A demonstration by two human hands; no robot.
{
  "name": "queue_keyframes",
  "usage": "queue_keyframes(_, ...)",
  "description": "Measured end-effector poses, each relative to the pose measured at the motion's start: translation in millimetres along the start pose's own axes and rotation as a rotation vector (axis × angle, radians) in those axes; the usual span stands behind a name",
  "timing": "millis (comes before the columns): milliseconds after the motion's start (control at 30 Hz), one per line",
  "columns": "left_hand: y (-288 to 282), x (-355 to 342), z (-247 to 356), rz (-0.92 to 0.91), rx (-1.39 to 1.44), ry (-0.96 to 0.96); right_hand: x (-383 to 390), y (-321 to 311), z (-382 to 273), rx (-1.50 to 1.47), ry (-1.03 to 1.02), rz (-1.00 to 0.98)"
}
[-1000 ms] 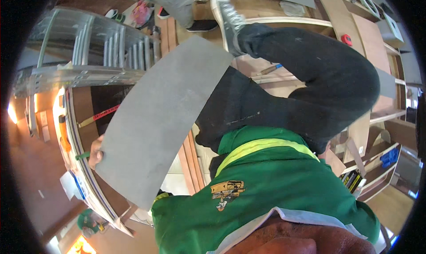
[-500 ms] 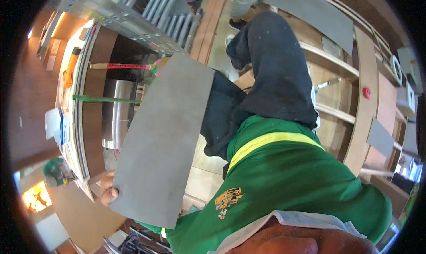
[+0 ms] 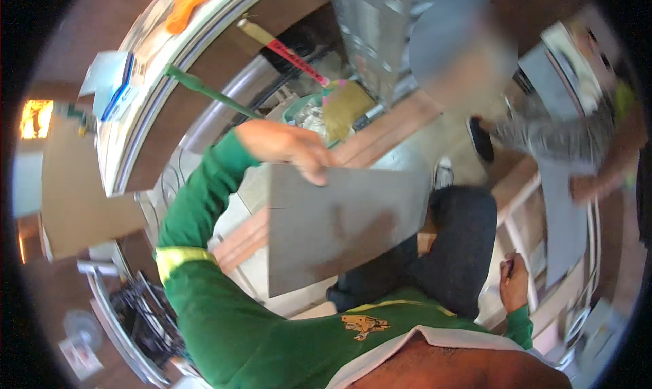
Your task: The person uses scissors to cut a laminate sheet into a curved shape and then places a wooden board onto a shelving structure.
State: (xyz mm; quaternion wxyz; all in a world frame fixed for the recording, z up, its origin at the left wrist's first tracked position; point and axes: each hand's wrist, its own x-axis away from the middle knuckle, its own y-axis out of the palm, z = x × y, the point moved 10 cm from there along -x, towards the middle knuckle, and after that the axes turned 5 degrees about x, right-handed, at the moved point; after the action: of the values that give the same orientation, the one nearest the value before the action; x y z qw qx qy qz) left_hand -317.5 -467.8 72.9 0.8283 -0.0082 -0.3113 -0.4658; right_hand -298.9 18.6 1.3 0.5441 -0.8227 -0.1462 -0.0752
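Note:
My left hand (image 3: pixel 288 148) grips the upper edge of a flat grey panel (image 3: pixel 333 229), thumb over its near face. The panel hangs on edge in front of my body, partly covering my bent legs. Low on the right, my right hand (image 3: pixel 514 280) is closed, with a small dark thing between its fingers, too small to name. It is apart from the panel, beside my knee.
At the right, another person's hand (image 3: pixel 585 187) is at a second grey panel (image 3: pixel 566 236). A metal ladder (image 3: pixel 370 43) stands ahead. On the left are a counter with an orange tool (image 3: pixel 193 5), a green handle (image 3: pixel 210 96) and a broom (image 3: pixel 346 110). Cables (image 3: pixel 142 307) lie lower left.
My view has swung to the right. The panel has turned and moved right, and my left hand now shows at its upper edge. My right hand and the other person's arm have come into view.

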Motion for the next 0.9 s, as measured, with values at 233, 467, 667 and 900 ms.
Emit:
queue_keyframes(233,-5,-17,-13,-0.198,0.016,0.015,-128,25,-3,0.302,-0.231,-0.478)
queue_keyframes(467,92,100,-53,0.296,0.471,0.309,-104,-15,75,0.508,-0.142,-0.862)
queue_keyframes(667,231,173,-161,0.976,1.038,0.426,-171,-43,-97,0.672,-0.304,-1.031)
queue_keyframes(900,433,202,-218,1.54,1.541,0.623,-187,55,-347,0.856,-0.605,-1.178)
